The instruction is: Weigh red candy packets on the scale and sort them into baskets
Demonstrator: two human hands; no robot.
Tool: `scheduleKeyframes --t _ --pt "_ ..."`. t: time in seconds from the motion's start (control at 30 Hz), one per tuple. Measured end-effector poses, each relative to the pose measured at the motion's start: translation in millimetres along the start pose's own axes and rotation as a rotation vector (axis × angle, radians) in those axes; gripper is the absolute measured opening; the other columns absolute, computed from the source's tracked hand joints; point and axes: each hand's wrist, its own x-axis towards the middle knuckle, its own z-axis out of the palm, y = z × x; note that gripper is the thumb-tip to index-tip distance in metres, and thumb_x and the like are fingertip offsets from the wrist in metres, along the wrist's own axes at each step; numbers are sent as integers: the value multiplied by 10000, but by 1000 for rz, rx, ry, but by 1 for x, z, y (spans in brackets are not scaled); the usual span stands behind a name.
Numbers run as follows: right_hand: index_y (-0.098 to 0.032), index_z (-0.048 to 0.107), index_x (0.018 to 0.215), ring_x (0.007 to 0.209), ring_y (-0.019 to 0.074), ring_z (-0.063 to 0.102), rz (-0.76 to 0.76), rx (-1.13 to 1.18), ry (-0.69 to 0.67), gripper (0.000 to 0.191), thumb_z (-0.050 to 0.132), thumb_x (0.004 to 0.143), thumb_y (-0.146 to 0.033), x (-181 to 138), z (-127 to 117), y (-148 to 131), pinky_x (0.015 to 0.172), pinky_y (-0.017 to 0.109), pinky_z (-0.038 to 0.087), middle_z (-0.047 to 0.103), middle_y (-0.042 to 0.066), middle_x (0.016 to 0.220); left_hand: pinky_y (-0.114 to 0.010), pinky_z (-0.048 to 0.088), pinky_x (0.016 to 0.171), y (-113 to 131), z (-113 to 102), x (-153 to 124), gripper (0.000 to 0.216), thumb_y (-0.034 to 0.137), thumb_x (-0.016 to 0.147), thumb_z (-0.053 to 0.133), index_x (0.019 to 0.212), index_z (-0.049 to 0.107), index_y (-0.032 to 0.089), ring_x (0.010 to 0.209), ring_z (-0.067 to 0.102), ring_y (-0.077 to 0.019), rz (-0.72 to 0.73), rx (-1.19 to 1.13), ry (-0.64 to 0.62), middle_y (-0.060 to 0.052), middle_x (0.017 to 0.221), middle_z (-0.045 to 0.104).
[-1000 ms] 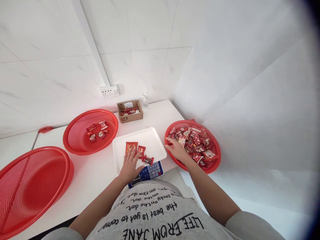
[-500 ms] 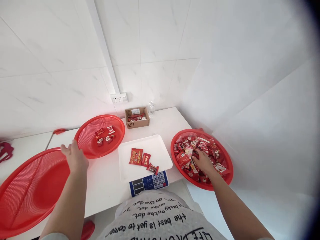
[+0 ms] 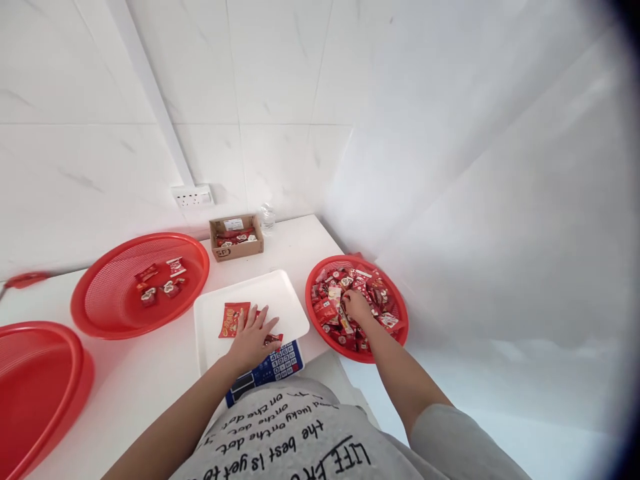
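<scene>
My left hand lies flat with fingers spread on the white scale tray, over small red packets; a larger red packet sits just left of it. Below the tray shows the blue keypad of the scale. My right hand reaches into the right red basket, which is full of red candy packets, and its fingers curl down among them; what they grip is hidden.
A second red basket with several packets sits at the left, and a third red basket is at the far left edge. A small cardboard box and a clear bottle stand by the wall.
My left hand came back from the far-left basket to the white tray and now covers the small packets. My right hand stays in the right basket. The view shifted right.
</scene>
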Motion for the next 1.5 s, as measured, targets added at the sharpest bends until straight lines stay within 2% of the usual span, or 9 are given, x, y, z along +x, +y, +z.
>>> scheduleKeyframes --t 0.17,0.43,0.53,0.73,0.87,0.97,1.13,1.3,1.5 --pt "-179 634 805 738 168 569 -15 187 -9 224 416 760 -205 -4 -23 5 714 273 426 657 36 797 -566 121 1093 -8 0 12 447 393 895 401 1317 481 267 1388 166 -314 -79 183 18 -70 1477 329" --pt "-193 631 982 984 193 581 -12 402 -5 294 422 801 -293 -5 -53 -18 869 337 434 641 66 1110 -558 164 1083 -17 -8 5 569 424 865 442 1385 380 203 1388 163 -321 -214 153 121 -110 1495 278" --pt "-211 631 1006 962 176 590 -97 486 -99 291 434 814 -304 -9 -40 -48 849 325 457 639 47 1117 -544 167 1086 -24 -5 1 594 436 852 460 1385 372 191 1384 176 -321 -265 123 140 -110 1482 309" --pt "-191 640 1023 932 173 612 -334 464 -336 271 464 820 -226 -31 16 -120 884 342 453 671 54 1029 -516 161 1102 -31 2 -4 649 441 842 480 1416 308 192 1386 181 -303 -262 92 133 -103 1487 302" --pt "-203 591 1150 928 176 630 -441 492 -503 340 476 851 -316 -38 37 -138 864 340 474 672 63 1060 -539 144 1096 -29 0 -5 611 456 850 467 1402 350 221 1387 163 -324 -261 109 98 -98 1499 275" --pt "-212 579 1173 1016 170 603 -473 395 -369 352 465 861 -329 -25 30 -125 904 316 451 638 65 1158 -558 138 1084 -27 -2 -5 571 465 852 466 1384 383 275 1387 153 -338 -241 132 81 -92 1509 250" --pt "-181 523 1234 1149 180 501 -312 -50 -21 384 378 883 -239 19 -7 -75 988 330 362 578 93 1235 -585 125 1071 -23 -2 -4 575 491 836 489 1372 398 301 1383 162 -349 -210 173 101 -106 1503 260" --pt "-183 514 1256 1226 228 413 -222 -227 -34 433 445 828 -176 45 -22 -30 1002 363 320 506 113 1319 -569 146 1077 -20 2 -2 566 485 841 486 1374 386 324 1387 164 -328 -131 167 126 -80 1502 270" --pt "-259 492 1288 1298 240 300 -192 -368 -107 468 424 832 -181 44 -8 -18 1009 393 295 502 59 1342 -564 139 1092 -24 10 -1 475 368 901 383 1373 390 315 1393 154 -292 -78 137 103 -30 1482 325"
